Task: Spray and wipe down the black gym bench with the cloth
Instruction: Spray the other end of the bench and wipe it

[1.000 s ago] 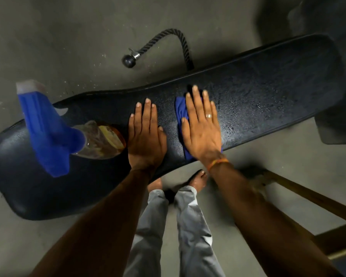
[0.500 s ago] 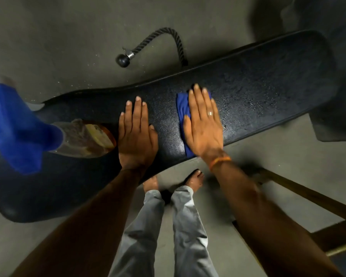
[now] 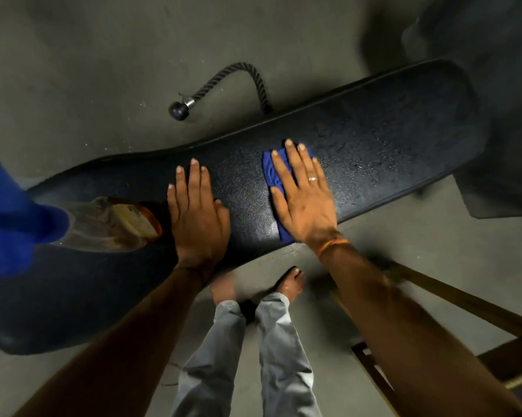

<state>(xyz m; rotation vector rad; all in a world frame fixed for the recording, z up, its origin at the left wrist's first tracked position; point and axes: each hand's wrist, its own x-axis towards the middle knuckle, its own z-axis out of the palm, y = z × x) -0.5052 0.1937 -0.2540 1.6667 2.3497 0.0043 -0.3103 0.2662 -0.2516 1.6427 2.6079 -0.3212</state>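
Observation:
The long black gym bench [image 3: 389, 139] runs from lower left to upper right, its right half speckled with spray droplets. My right hand [image 3: 304, 194] lies flat on a blue cloth [image 3: 270, 173], pressing it onto the middle of the pad; most of the cloth is hidden under the palm. My left hand [image 3: 198, 215] rests flat and empty on the pad to the left. A clear spray bottle [image 3: 103, 227] with a blue trigger head [image 3: 9, 218] stands on the bench just left of my left hand.
A black rope handle [image 3: 232, 82] with a rubber end lies on the concrete floor beyond the bench. Brown metal frame bars [image 3: 464, 302] run at lower right. My legs and bare feet [image 3: 289, 284] stand close to the bench's near edge.
My right hand has slid the cloth to the right along the pad, away from my left hand. The left hand and bottle have stayed put on the bench.

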